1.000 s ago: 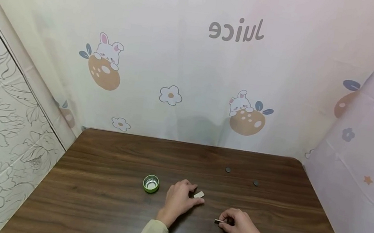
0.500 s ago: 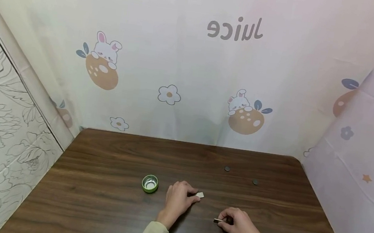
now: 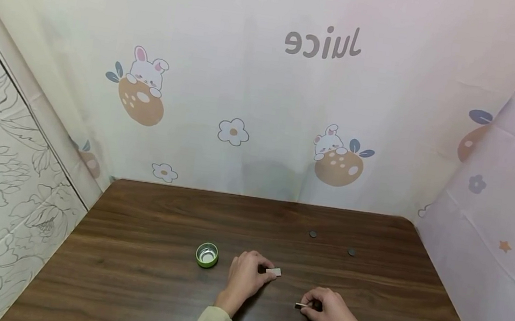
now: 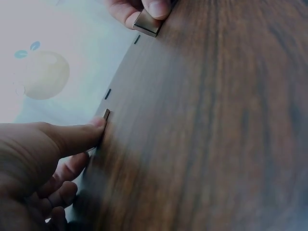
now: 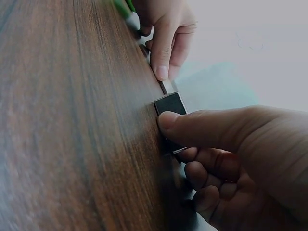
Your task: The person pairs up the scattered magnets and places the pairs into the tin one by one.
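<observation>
My left hand (image 3: 244,278) pinches a small flat rectangular piece (image 3: 274,272) between thumb and forefinger, low over the wooden table. Pale on top in the head view, that piece (image 4: 106,114) appears as a thin edge in the left wrist view. To the right and nearer, my right hand (image 3: 330,312) pinches a small rectangular block (image 5: 171,104) with a dark face and silvery edges. The same block (image 4: 147,24) looks metallic in the left wrist view. The two pieces are apart. Fingers hide part of each.
Left of my left hand stands a small round green tin (image 3: 207,255), open-topped and silvery inside. Two small dark discs (image 3: 313,234) (image 3: 351,252) lie farther back at the right. A patterned curtain (image 3: 267,86) hangs behind the table (image 3: 135,274).
The left thumb and forefinger, spread around the pale piece a second ago, have closed on it. The piece has turned to lie more level across the view. The right hand has barely moved.
</observation>
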{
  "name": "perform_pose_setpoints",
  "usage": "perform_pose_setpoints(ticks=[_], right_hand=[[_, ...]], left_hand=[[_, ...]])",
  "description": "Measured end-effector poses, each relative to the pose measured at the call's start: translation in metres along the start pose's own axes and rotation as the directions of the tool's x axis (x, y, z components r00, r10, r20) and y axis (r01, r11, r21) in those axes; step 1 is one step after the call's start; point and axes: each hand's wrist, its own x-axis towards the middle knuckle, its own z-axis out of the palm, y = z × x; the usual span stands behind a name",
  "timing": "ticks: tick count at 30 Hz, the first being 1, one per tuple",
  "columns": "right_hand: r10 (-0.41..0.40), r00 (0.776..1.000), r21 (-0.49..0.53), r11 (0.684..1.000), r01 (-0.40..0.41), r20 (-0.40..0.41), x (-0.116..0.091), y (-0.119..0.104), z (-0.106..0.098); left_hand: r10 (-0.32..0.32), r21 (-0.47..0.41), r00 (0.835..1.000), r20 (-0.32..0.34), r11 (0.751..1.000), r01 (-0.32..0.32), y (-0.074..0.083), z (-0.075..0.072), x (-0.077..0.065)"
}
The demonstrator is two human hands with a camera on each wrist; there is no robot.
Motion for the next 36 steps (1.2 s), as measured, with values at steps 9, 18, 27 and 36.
perform_pose_setpoints(ticks=[9, 18, 27, 36], right_hand=[[-0.045, 0.999, -0.013, 0.999, 0.045, -0.011, 0.001, 0.002, -0.001], [-0.105, 0.994, -0.018, 0.994, 0.105, 0.041, 0.004, 0.006, -0.005], [-0.054, 0.996, 0.004, 0.999, 0.054, 0.071, 0.009, 0.010, -0.016], [-0.045, 0.995, 0.043, 0.998, 0.041, 0.085, 0.020, 0.011, -0.014]], left_hand=[[0.071, -0.016, 0.996, -0.057, 0.997, -0.072, -0.005, 0.003, 0.000], [0.020, -0.165, 1.000, 0.008, 0.986, -0.018, -0.014, -0.004, 0.000], [0.032, -0.338, 0.998, 0.053, 0.941, -0.012, -0.019, -0.010, 0.003], [0.044, -0.359, 0.998, 0.040, 0.933, -0.026, -0.027, -0.010, -0.002]])
